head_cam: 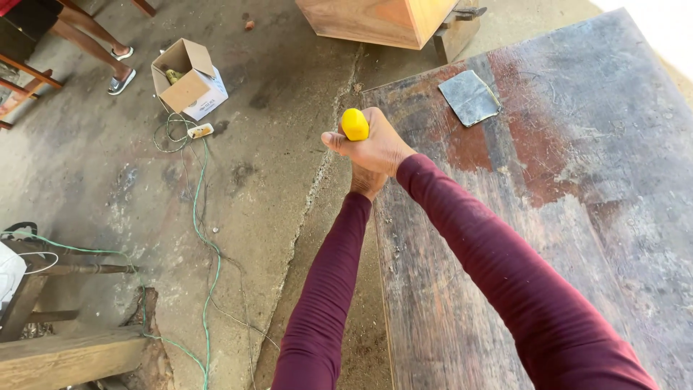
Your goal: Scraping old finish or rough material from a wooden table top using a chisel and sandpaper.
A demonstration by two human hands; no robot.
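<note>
Across the right half of the frame, a broad wooden tabletop (577, 217), worn planks, grey and rust-red patches, rough and scratched. Left of it, a cracked, stained concrete floor (253, 202) with a thin green cable (206, 245) snaking from lower left up toward centre. At the top edge, a tan wooden box (375, 22), smooth-faced. Upper left, an open cardboard carton (189, 78) on the floor; beyond it, another person's sandalled feet (119, 72). On the tabletop near the top, a grey, curled square of sandpaper (469, 97). At centre, over the table's near edge, right hand (375, 148) in a maroon sleeve, fingers wrapped tight around a yellow rounded handle (354, 124), smooth and glossy. Just below, left hand (367, 180), mostly hidden; finger state impossible to tell.
</note>
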